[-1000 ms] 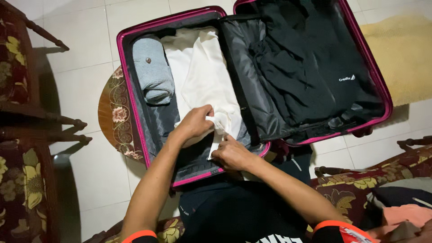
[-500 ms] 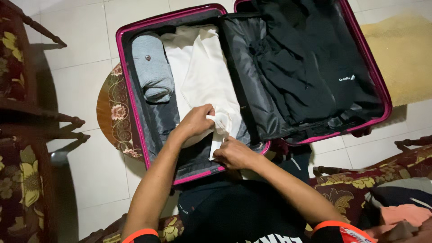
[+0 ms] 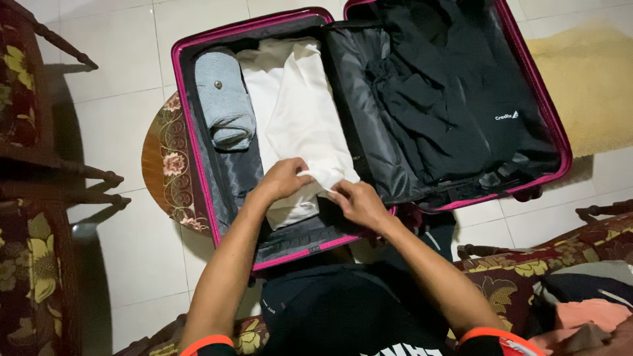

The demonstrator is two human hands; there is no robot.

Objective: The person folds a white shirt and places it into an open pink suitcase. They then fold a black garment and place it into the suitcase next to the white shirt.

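Clearly soft and light, the cloth bunches at six o'clock, where both hands pinch its hem in the suitcase.

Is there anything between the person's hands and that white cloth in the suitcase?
Nothing visible. The left hand and right hand both already grip the near end of the white garment, which lies in the suitcase beside a rolled grey garment.
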